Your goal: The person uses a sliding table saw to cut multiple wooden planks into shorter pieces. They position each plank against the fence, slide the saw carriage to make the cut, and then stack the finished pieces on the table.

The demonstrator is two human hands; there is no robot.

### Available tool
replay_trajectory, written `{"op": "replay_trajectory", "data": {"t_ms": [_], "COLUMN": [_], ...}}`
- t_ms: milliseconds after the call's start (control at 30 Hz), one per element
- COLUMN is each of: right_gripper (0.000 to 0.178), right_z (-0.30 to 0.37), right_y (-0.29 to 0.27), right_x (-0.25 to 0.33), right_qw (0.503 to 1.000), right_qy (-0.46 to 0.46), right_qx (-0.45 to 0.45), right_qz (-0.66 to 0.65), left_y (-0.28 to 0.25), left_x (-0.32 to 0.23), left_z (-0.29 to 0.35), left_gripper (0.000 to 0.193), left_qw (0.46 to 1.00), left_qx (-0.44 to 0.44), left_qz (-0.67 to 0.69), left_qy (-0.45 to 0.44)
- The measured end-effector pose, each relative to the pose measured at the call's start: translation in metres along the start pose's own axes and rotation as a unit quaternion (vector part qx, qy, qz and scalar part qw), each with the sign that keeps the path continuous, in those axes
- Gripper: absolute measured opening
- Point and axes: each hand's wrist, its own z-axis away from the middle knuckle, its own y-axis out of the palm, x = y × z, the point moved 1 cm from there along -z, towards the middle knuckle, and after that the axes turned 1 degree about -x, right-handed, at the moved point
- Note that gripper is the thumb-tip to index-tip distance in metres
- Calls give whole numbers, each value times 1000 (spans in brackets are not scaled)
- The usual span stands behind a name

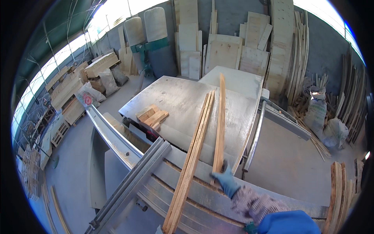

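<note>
My right hand (227, 180), in a blue work glove with dark fingertips, is at the near end of a single long wooden strip (220, 128) and grips it from the right side. That strip lies along the grey metal saw table (175, 97), pointing away from me. To its left, a bundle of several similar wooden strips (191, 160) lies side by side across the table and the slotted metal bed (218, 195). At the lower edge, a small pale patch by the bundle's near end may be my left glove; its fingers cannot be made out.
Short wood blocks (152, 116) sit at the table's left part. A metal rail (113, 134) runs along the left, and a round bar (255, 134) borders the right side. Boards (224, 52) lean on the back wall; upright strips (338, 195) stand at the near right.
</note>
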Motion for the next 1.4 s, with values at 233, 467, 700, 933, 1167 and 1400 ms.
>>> {"op": "replay_trajectory", "data": {"t_ms": [233,467,700,933,1167,1400], "right_gripper": [92,104,103,96,65,37], "right_z": [263,338,364,342,298,268], "right_y": [9,37,40,47,-8,-18], "right_x": [-114,-131,-124,-65,-82,-58], "right_qw": [957,906,885,819,840,878], "right_qy": [151,30,63,27,-15,10], "right_qx": [240,328,358,476,394,413], "right_qz": [57,267,290,320,372,244], "left_y": [-13,-3,-11,7,-25,4], "left_x": [9,70,43,126,101,127], "left_z": [59,102,84,67,89,181], "left_gripper": [71,71,82,51,76,83], "left_qw": [998,995,986,914,829,687], "left_qx": [45,99,167,183,278,139], "left_qz": [28,2,2,362,444,622], "left_qy": [19,11,6,-22,-193,-350]}}
